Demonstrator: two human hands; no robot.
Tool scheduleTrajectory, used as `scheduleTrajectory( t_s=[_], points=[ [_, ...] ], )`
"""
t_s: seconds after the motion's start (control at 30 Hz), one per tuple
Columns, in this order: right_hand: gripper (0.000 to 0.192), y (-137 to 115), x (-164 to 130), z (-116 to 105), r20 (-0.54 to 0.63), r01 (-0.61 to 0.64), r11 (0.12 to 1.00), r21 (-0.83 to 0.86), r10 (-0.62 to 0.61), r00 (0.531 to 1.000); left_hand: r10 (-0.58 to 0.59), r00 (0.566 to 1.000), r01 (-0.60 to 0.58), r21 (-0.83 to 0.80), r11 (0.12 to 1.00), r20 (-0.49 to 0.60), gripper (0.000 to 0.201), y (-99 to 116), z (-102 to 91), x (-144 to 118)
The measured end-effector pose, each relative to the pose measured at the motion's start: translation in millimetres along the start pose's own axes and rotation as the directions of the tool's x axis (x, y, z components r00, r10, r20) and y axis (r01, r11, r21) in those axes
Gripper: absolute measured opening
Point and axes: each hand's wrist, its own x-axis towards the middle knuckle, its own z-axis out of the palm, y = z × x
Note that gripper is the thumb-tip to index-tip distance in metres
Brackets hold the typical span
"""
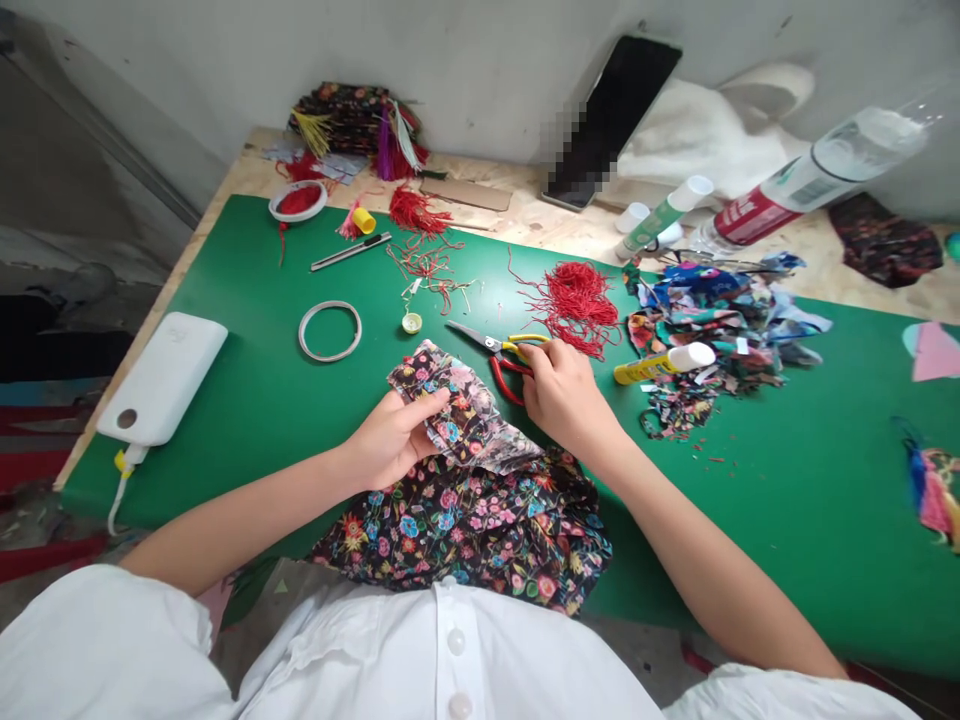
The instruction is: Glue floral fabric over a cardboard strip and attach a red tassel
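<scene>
Floral fabric (480,510): I see a dark, flower-printed cloth lying at the near edge of the green mat (787,480), spilling toward my white shirt, with one folded strip of it raised toward the middle of the mat.
Left hand (390,440): my fingers are curled around the raised strip, thumb on top, pinching its near edge.
Right hand (562,395): it rests just beside the strip's far end, fingers bent down onto the handles of the scissors; I cannot tell whether they are through the loops.
Scissors (499,355): red and yellow handles under my right fingers, blades lying on the mat and pointing left, slightly parted.
Red thread (577,305): a loose tangle just beyond my right hand.
Glue stick (664,362): yellow tube with a white cap, lying on its side right of my right hand, against the fabric scraps (712,310).
Tape ring (330,330): flat on the mat, beyond my left hand.
Power bank (161,378): white, at the mat's left edge.
</scene>
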Motion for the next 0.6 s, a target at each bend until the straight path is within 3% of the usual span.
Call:
scheduleTrajectory(
  t_s=[0.13,0.23,0.3,0.37,0.43,0.53,0.6],
  points=[
    [0.032,6.0,-1.5,-1.8,0.025,-0.170,0.985,0.023,0.170,0.985,0.058,0.998,-0.059,-0.050,0.997,-0.024,0.010,3.5,-0.9,0.0],
    [0.011,14.7,-0.3,-7.3,-0.067,-0.286,0.922,0.262,0.313,0.947,0.147,0.988,-0.151,-0.102,0.983,-0.047,0.013,8.2,-2.8,4.9],
    [0.008,13.7,-0.4,-16.4,-0.130,-0.296,0.805,0.514,0.414,0.901,0.215,0.973,-0.224,-0.133,0.966,-0.079,0.014,12.4,-4.4,9.2],
    [0.015,4.5,-2.9,-26.9,-0.077,-0.229,0.554,0.800,0.474,0.877,0.272,0.955,-0.288,-0.154,0.945,-0.114,0.015,16.5,-5.9,12.9],
    [0.027,-10.6,-8.6,-34.9,0.082,-0.201,0.247,0.948,0.422,0.903,0.306,0.941,-0.328,-0.164,0.930,-0.144,0.018,19.9,-6.8,15.0],
    [0.039,-35.6,-23.1,-36.8,0.298,-0.280,-0.128,0.951,0.157,0.942,0.322,0.931,-0.350,-0.167,0.922,-0.171,0.023,22.9,-6.6,15.5],
    [0.046,-49.6,-34.8,-32.8,0.365,-0.377,-0.289,0.880,-0.097,0.926,0.322,0.930,-0.351,-0.167,0.921,-0.178,0.026,23.9,-5.8,14.7]
  ],
)
